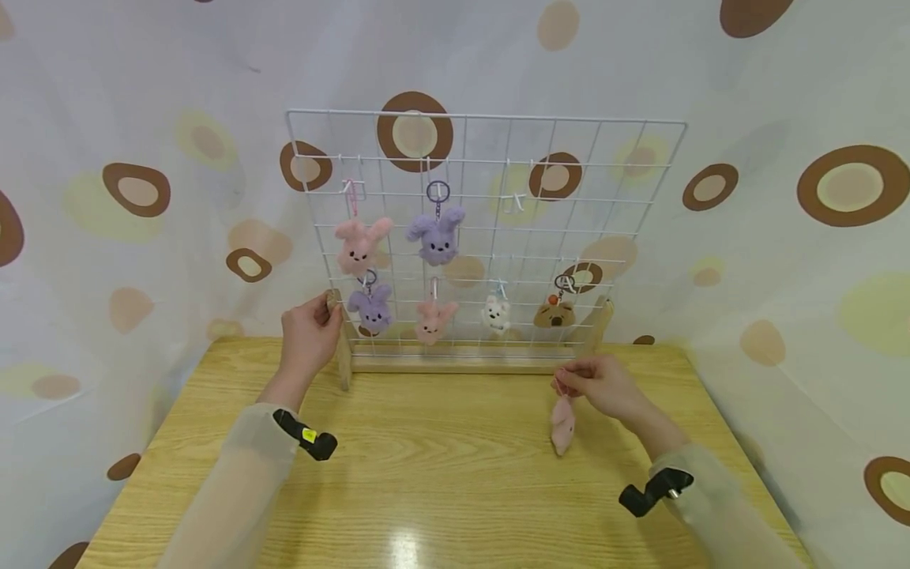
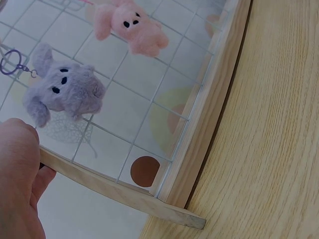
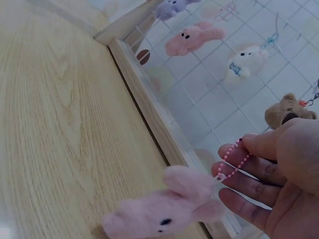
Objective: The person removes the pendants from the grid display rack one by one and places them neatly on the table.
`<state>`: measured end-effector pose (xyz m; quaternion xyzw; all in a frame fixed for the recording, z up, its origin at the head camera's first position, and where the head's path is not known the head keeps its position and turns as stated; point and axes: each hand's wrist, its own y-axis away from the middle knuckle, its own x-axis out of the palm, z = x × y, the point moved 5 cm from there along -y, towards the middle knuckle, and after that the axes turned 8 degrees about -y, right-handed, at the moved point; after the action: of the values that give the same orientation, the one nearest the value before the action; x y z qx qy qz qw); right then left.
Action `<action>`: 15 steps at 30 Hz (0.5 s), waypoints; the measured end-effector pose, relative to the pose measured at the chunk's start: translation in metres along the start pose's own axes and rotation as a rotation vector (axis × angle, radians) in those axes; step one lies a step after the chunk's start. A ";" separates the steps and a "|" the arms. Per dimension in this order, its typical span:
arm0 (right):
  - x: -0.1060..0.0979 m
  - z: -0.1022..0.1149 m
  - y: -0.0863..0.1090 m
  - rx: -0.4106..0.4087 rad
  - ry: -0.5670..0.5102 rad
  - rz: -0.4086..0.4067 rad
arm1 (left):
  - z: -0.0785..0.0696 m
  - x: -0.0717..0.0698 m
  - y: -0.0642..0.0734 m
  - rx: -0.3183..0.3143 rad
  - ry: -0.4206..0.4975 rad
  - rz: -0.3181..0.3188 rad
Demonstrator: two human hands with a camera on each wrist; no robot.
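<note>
Right hand point(image 1: 597, 385) pinching pink charm point(image 1: 562, 427), wire rack point(image 1: 455, 364) beyond, 6 hung charms point(image 1: 437, 239)

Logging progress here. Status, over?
Left grip holding wooden rack side. Right grip pinching bead chain, pink plush dangling. Nothing obviously in the way.

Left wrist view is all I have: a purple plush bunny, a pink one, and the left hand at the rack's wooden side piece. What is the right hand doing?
Observer: The right hand pinches the pink bead chain of a pink plush bunny, which dangles from it.
Operator: Understood. What hangs at the right end of the lower row?
Observer: A brown bear keychain.
Operator: Any bare hook higher up?
Observer: Yes, the head view shows a white hook with nothing on it, to the right of the upper purple bunny.
</note>
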<state>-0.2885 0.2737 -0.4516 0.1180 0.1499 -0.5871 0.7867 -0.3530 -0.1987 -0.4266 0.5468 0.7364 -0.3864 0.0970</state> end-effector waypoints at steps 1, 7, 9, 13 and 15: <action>0.001 -0.003 -0.002 0.010 -0.005 -0.015 | 0.000 0.000 0.000 0.004 0.002 -0.001; 0.006 -0.018 -0.015 0.056 -0.037 -0.087 | -0.002 0.001 0.001 0.009 0.014 0.002; 0.007 -0.021 -0.018 0.058 -0.054 -0.110 | -0.002 0.001 0.001 0.010 0.007 0.000; 0.009 -0.027 -0.025 0.052 -0.086 -0.166 | -0.002 0.000 0.001 0.011 0.002 -0.006; 0.010 -0.029 -0.027 0.043 -0.103 -0.193 | -0.002 -0.001 0.001 0.007 0.003 -0.004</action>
<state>-0.3148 0.2672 -0.4824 0.0897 0.1074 -0.6684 0.7305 -0.3517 -0.1979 -0.4252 0.5462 0.7364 -0.3882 0.0932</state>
